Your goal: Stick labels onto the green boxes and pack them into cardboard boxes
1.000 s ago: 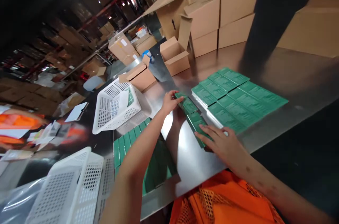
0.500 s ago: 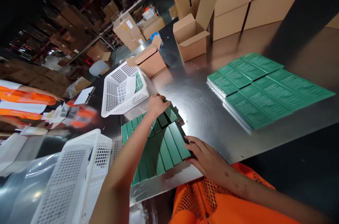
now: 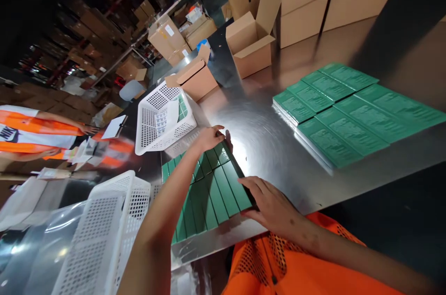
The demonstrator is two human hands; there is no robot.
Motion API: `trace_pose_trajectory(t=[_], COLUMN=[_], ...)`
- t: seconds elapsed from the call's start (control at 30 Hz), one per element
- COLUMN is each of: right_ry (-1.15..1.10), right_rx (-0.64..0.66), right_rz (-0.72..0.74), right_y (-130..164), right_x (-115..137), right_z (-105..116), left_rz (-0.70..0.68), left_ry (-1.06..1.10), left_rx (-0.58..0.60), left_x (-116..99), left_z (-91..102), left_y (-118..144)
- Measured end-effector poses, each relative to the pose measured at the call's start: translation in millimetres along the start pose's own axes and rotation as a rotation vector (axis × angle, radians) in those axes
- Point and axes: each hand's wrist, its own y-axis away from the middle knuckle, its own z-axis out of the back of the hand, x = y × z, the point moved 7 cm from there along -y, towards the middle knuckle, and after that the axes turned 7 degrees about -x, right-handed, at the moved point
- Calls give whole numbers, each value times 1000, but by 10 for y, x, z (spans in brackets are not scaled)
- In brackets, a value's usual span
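Observation:
A block of narrow dark-green boxes lies side by side on the steel table right in front of me. My left hand rests on the far end of the block, fingers pressed to the box ends. My right hand lies on the near right corner of the block, fingers spread flat against the last box. Neither hand lifts a box. Further right, flat green leaflets lie in overlapping stacks.
A white perforated basket with a paper and green boxes stands behind the block; another white basket sits at near left on clear plastic. Open cardboard cartons line the back. A person in an orange-white vest works at far left.
A row of green boxes moved from beside the leaflets leftward into the block near me. My hands went with it and now press its two ends; the view swung left.

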Motion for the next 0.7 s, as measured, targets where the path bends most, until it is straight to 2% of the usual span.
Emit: trace_pose_trajectory(t=[0.13, 0.3, 0.4, 0.47, 0.57, 0.7], right_ry=[-10, -5, 5, 7, 127, 516], right_rx=[27, 44, 82, 81, -37, -222], right_rz=[3, -5, 11, 63, 136, 73], right_y=[-36, -47, -27, 6, 110, 327], right_x=[-36, -42, -2, 17, -70, -464], right_z=[-26, -81, -3, 174, 649, 1329], left_rz=[96, 137, 147, 127, 57, -32], left_ry=[-56, -91, -92, -68, 45, 285], left_rx=[-82, -45, -29, -71, -134, -133], left_x=[91, 114, 44, -90, -464, -1159], left_z=[34, 44, 93, 144, 132, -121], left_y=[142, 247, 186, 61, -241, -758])
